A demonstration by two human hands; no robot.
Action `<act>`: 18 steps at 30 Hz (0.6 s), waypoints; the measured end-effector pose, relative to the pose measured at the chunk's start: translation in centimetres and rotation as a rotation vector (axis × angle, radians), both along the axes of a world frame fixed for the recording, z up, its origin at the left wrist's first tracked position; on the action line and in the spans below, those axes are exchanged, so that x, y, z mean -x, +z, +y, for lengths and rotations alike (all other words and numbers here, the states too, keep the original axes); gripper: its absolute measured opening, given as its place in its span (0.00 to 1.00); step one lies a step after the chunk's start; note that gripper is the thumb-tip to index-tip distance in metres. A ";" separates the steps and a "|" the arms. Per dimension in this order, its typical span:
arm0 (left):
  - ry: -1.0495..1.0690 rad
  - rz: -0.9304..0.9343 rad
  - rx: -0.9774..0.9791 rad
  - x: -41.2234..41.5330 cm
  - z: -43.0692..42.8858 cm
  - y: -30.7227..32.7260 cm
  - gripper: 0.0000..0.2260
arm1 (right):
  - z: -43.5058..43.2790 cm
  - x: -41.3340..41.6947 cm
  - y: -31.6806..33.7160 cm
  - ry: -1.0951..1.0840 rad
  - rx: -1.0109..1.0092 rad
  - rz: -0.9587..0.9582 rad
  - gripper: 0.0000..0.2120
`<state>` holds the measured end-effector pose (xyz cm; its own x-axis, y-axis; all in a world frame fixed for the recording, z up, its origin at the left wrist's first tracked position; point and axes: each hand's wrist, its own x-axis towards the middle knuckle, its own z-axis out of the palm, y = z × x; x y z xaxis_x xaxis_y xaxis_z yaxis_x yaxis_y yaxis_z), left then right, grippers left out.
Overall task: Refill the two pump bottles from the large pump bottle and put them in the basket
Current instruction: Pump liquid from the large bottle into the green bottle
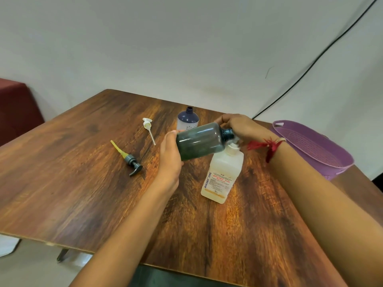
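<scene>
Lying sideways, capless smoky-dark bottle [200, 141], left hand [171, 160] gripping base, right hand [242, 126] curled round neck.

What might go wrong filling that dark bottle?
The dark bottle is tipped sideways, its mouth at the pump of the large bottle, under the right hand; a missed squirt could land on the table. The left hand holds only its bottom end, so it might slip. The open blue bottle just behind could get knocked.
</scene>
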<state>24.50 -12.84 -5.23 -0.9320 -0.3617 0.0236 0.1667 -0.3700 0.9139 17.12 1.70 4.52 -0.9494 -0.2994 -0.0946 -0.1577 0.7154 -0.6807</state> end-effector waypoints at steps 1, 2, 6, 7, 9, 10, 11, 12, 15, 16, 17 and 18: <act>-0.003 0.002 -0.005 0.0 -0.1 0.1 0.15 | 0.0 0.1 0.1 -0.008 0.025 0.003 0.16; 0.000 0.005 -0.005 0.0 -0.1 0.2 0.15 | -0.1 0.1 0.1 -0.014 0.043 -0.006 0.16; 0.021 0.012 0.028 0.1 0.0 0.3 0.16 | 0.1 -0.3 -0.8 -0.073 0.170 -0.063 0.18; 0.019 0.008 0.035 0.1 0.0 0.2 0.17 | 0.1 -0.3 -1.0 -0.073 0.171 -0.062 0.18; 0.016 -0.004 0.026 0.0 0.1 0.1 0.17 | 0.1 -0.2 -1.0 -0.067 0.150 -0.043 0.17; 0.015 -0.007 0.014 -0.1 0.1 0.1 0.16 | 0.0 -0.1 -0.6 -0.062 0.134 -0.030 0.17; 0.015 -0.009 0.006 -0.2 0.1 0.2 0.16 | -0.1 0.1 -0.3 -0.050 0.121 -0.015 0.17; 0.018 -0.008 0.000 -0.2 0.1 0.4 0.15 | -0.3 0.0 0.1 -0.047 0.107 -0.018 0.17; 0.046 0.001 -0.014 0.0 0.1 0.6 0.15 | -0.2 0.5 -0.4 -0.026 0.150 -0.094 0.15; 0.052 -0.001 -0.008 0.1 0.1 0.6 0.15 | -0.3 0.2 -0.4 -0.018 0.152 -0.131 0.13; 0.054 -0.002 0.004 0.2 0.1 0.6 0.16 | -0.3 0.4 -0.7 -0.025 0.164 -0.148 0.12; 0.053 -0.004 0.018 0.2 0.2 0.6 0.16 | -0.2 0.0 -0.6 -0.032 0.165 -0.163 0.11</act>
<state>24.25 -12.63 -4.60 -0.9115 -0.4105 0.0270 0.1824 -0.3445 0.9209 17.12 1.53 3.93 -0.9347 -0.2938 -0.1999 -0.0152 0.5951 -0.8035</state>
